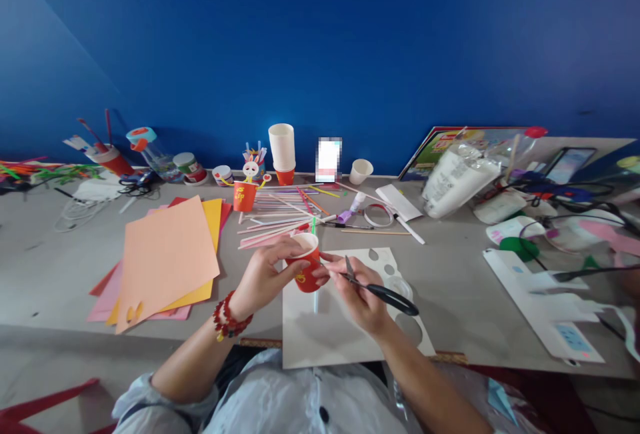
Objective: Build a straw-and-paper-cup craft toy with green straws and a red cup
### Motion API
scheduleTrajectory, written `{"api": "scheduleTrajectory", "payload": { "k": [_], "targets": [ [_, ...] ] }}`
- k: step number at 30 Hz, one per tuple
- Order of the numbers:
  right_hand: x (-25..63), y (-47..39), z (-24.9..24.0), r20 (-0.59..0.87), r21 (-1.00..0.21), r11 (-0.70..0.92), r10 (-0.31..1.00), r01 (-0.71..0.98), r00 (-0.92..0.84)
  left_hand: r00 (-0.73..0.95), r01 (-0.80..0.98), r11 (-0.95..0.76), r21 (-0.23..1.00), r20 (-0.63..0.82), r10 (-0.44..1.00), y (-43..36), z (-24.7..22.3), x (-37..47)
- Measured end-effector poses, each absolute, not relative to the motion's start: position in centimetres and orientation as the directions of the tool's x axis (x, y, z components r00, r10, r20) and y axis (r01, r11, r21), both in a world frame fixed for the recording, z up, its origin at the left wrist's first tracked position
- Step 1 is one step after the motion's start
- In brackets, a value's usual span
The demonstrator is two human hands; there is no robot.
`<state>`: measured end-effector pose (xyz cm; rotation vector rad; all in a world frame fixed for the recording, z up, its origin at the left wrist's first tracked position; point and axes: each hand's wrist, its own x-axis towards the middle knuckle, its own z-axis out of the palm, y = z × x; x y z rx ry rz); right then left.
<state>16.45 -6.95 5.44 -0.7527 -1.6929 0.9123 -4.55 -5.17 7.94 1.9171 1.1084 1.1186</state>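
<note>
At the middle of the tabletop's [450, 314] near edge, over the white board [320, 341], the left hand [267, 271] grips the red cup [306, 281], while the right hand [363, 294] holds black-handled scissors [393, 297], fingertips at the cup's side. The thin-looking cup wall could buckle if squeezed too hard; the scissor blades, close to fingers and cup, might nick either if the right hand twists.

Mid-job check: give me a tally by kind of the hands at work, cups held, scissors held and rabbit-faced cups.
Hands: 2, left hand and right hand
Held cups: 1, the red cup
Held scissors: 1, the black-handled scissors
Rabbit-faced cups: 1, the rabbit cup
Total: 5
</note>
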Motion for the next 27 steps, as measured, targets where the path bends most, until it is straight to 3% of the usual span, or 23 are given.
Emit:
{"api": "scheduleTrajectory", "payload": {
  "k": [6, 10, 15, 18, 20, 23, 27],
  "targets": [
    [16.8, -6.6, 5.4, 0.48, -0.843, 0.531, 0.815, 0.084, -0.325, 0.303, 0.356, -0.493, 0.794, 0.401, 0.865, -5.0, 7.7, -4.6],
    [16.5, -6.6, 5.4, 0.449, -0.854, 0.508, 0.829, 0.112, -0.335, 0.303, 0.411, -0.602, 0.684, 0.52, 0.798, -5.0, 7.5, -4.5],
    [14.4, -7.2, 4.4, 0.305, -0.933, 0.272, 0.945, -0.234, -0.116, 0.357, 0.588, -0.68, 0.438, 0.614, 0.704, -5.5, 7.7, -4.0],
    [13.4, -7.6, 3.8, 0.221, -0.922, 0.192, 0.974, -0.337, -0.05, 0.383, 0.631, -0.687, 0.36, 0.626, 0.679, -5.8, 7.8, -3.8],
    [13.5, -7.7, 3.6, 0.243, -0.925, 0.216, 0.969, -0.313, -0.05, 0.364, 0.623, -0.677, 0.393, 0.62, 0.695, -5.8, 7.6, -3.8],
    [14.6, -7.3, 4.1, 0.406, -0.914, 0.396, 0.897, -0.091, -0.175, 0.304, 0.553, -0.636, 0.538, 0.581, 0.755, -5.5, 7.5, -4.2],
    [16.7, -5.9, 5.5, 0.589, -0.699, 0.702, 0.671, 0.132, -0.451, 0.315, 0.452, -0.512, 0.73, 0.407, 0.858, -5.1, 7.9, -4.9]
  ]
}}
